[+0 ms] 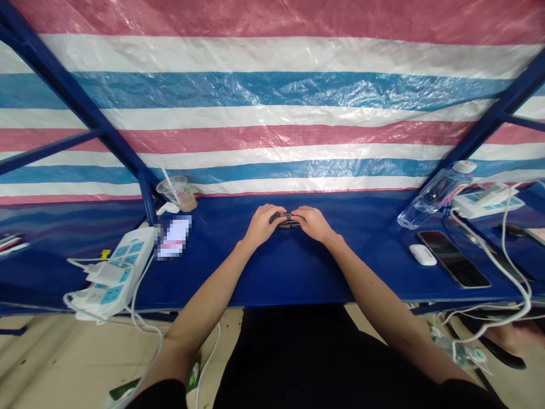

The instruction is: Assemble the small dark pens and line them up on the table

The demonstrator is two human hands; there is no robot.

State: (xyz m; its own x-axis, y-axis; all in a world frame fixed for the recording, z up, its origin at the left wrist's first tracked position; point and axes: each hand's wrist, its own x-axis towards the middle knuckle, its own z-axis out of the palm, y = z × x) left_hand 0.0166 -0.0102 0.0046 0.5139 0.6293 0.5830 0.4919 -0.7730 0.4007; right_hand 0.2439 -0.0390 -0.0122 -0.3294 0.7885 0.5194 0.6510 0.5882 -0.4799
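Note:
Both of my hands meet around a small dark object (pixel 289 223) near the middle of the blue table, too small and too covered by fingers for its kind to show. My left hand (pixel 263 223) has its thumb and fingers closed on the object's left end. At the right end, my right hand (pixel 314 222) pinches it in the same way. Parts of the object look thin and black with a greyish sheen. It is at or just above the tabletop; which of these I cannot tell.
On the left are a power strip (pixel 113 284), a blurred-out phone (pixel 174 237) and a plastic cup (pixel 182 196) with a straw. On the right are a water bottle (pixel 434 196), a white earbud case (pixel 423 255), a dark phone (pixel 453 258) and another power strip (pixel 489 203). Striped sheeting (pixel 272 136) hangs behind.

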